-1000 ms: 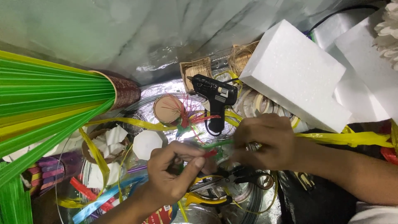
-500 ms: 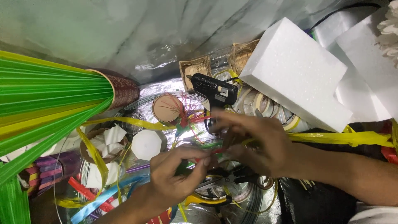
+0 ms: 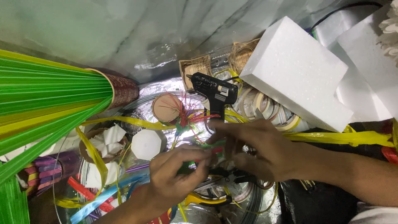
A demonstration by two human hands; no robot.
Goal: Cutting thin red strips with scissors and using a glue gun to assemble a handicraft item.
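I count two hands: my left hand (image 3: 174,182) and right hand (image 3: 257,147). One black glue gun (image 3: 213,93). Two white foam blocks (image 3: 298,74), one (image 3: 365,79) beside the other. One white octagonal piece (image 3: 146,144). One round cardboard disc (image 3: 166,108).

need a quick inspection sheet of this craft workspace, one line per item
surface: crinkled silver foil sheet, mostly covered.
job's things: small bundle of green and red strips pinched between both hands.
clutter: black glue gun, white foam block, tape rolls, round wooden disc, white octagonal piece, yellow ribbon, green strip bundle.
grippers: left hand and right hand, fingertips closed on the strips.
cables: black cable at top right; thin wire loops under the hands.
surroundings: nothing seen beyond the foil.
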